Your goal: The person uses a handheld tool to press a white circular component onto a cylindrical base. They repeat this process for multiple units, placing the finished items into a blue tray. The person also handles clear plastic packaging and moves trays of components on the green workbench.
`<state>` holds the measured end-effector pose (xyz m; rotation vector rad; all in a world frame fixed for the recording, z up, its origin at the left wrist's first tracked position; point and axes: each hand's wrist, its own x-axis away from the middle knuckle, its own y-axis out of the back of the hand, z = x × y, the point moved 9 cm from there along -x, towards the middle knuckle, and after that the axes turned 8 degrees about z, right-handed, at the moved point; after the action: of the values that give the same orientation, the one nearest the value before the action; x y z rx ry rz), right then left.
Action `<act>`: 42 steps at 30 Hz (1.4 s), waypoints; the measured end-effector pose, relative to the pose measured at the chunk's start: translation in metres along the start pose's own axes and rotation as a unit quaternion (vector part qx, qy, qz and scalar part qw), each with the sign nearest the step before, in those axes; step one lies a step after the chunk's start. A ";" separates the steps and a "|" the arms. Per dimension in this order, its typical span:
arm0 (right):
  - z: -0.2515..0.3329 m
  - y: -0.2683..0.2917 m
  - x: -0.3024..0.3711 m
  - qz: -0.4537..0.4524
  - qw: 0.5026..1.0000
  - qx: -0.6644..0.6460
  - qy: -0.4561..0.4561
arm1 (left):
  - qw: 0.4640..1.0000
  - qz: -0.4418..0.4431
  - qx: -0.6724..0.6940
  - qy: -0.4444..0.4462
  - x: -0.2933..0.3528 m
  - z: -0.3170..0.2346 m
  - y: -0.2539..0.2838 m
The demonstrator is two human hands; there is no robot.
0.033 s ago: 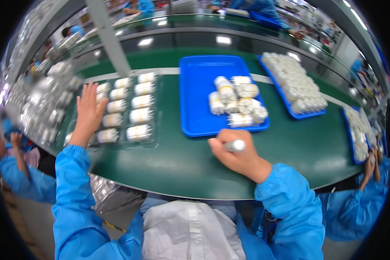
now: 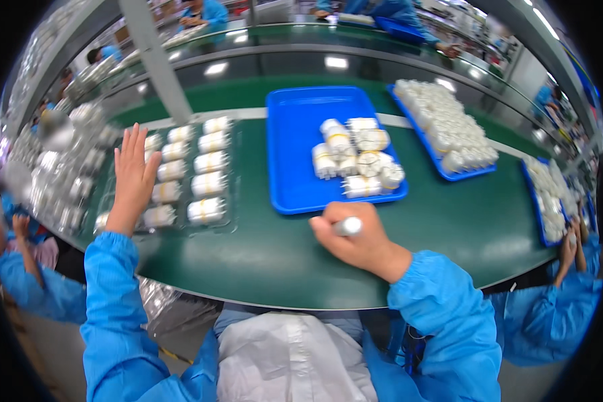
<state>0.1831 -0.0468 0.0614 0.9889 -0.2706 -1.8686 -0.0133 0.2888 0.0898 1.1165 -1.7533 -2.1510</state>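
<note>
My left hand (image 2: 133, 175) lies with fingers stretched out over the left part of a clear plastic tray (image 2: 224, 224). White cylinders (image 2: 208, 183) with yellow bands stand in rows in this tray, and my hand covers some of them. In my right hand (image 2: 363, 242) is a thick marker pen (image 2: 349, 226), its pale round end pointing up; the tip is hidden below the fist. That hand is closed, just in front of the near edge of a blue tray (image 2: 293, 154). Several similar white cylinders (image 2: 336, 134) lie loosely grouped in that tray's right half.
A second blue tray (image 2: 454, 177), filled with white cylinders, stands farther right; another blue tray (image 2: 553, 242) is near a co-worker's hands (image 2: 569, 248). Stacked clear packs (image 2: 60, 167) crowd the left. A grey post (image 2: 155, 63) rises behind the green table (image 2: 281, 268).
The whole view has shifted slightly, so the table and trays appear a little farther left. Both hands keep the same pose, and the right still grips the marker pen.
</note>
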 end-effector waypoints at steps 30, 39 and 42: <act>-0.034 0.010 0.008 -0.016 0.993 -0.013 -0.116 | 0.881 0.064 0.405 -0.235 -0.017 -0.276 0.051; -0.050 0.021 0.012 -0.029 0.965 -0.142 -0.219 | 0.821 0.088 0.502 -0.257 0.041 -0.254 0.037; -0.032 0.045 0.008 -0.092 0.949 -0.253 -0.163 | 0.809 0.158 0.489 -0.286 0.049 -0.263 0.023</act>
<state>0.2341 -0.0691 0.0619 0.3632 0.1142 -2.1215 0.1076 0.0492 0.0780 0.1430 -3.2076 -1.3789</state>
